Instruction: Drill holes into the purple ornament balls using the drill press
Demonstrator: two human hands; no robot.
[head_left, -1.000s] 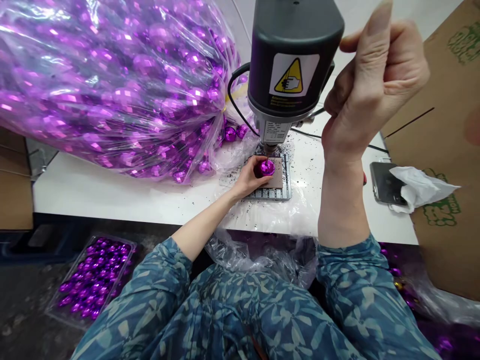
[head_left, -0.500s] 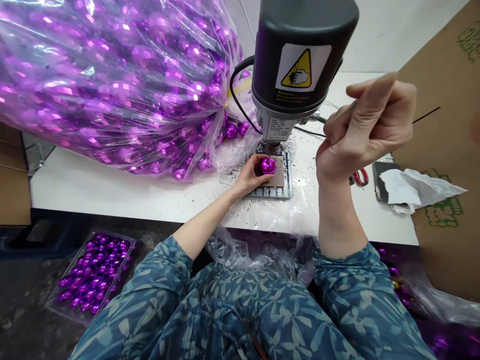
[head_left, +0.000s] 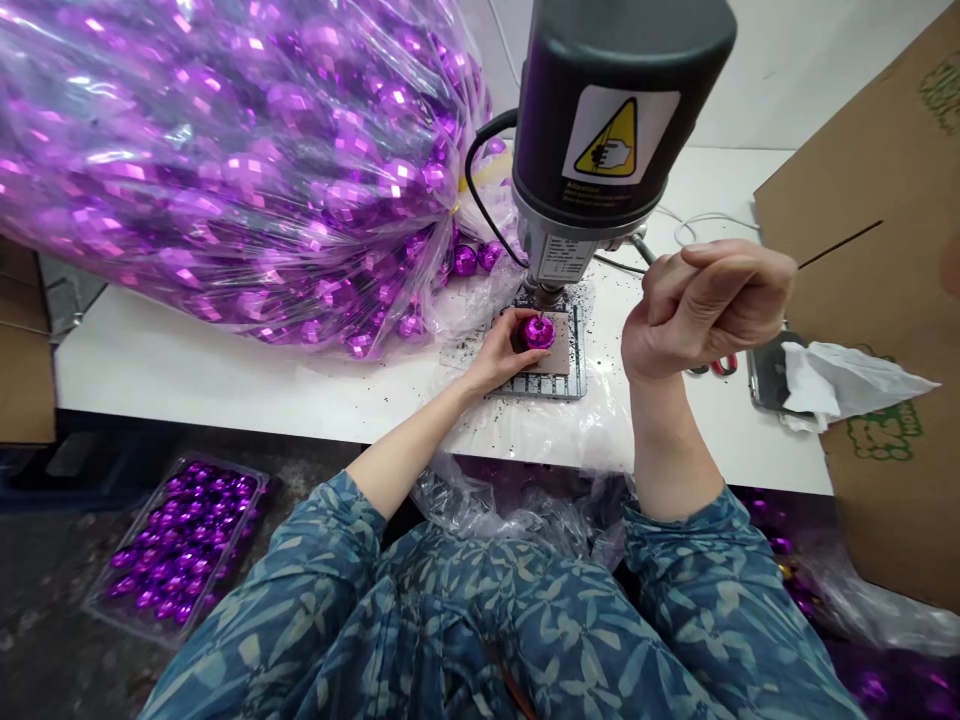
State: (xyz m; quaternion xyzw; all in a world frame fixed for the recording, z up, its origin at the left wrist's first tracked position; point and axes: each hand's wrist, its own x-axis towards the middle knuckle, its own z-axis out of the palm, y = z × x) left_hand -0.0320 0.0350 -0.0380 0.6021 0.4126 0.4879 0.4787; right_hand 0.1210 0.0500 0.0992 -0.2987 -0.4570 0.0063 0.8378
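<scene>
My left hand [head_left: 504,352] pinches a shiny purple mirrored ball [head_left: 538,332] between thumb and fingers. The ball rests on a small brown board [head_left: 557,362] on the metal base [head_left: 574,388] of a drill press. Directly above it is the chuck [head_left: 547,296], with the bit down at the top of the ball. A black motor housing [head_left: 600,120] with a yellow warning label tops the press. To its right, my right hand [head_left: 709,305] is closed around the feed lever [head_left: 643,247]; only a short piece of the rod shows, the grip being hidden by my fingers.
A big clear bag [head_left: 262,180] of purple balls fills the left of the white table [head_left: 300,400]. Loose balls [head_left: 476,259] lie by its neck. At right are red-handled scissors [head_left: 724,366], a phone [head_left: 765,375], tissue and a cardboard box [head_left: 892,300]. A tub [head_left: 259,490] of balls stands low left.
My right hand has swung down beside the press, turning the lever. My left hand keeps the ball in place under the bit. The view has shifted slightly.
</scene>
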